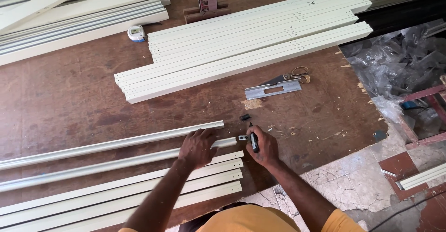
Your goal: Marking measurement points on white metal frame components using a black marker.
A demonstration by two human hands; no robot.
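Left hand flat on the end of a grey metal rail, fingers spread, pinning it to the brown counter. Right hand has fingers pinched round a black marker, tip at a small silver bracket touching the rail end. Rail is long, thin, pale grey, lying between a 2nd rail and cream strips. Black cap nearby; scissors and metal plate beyond.
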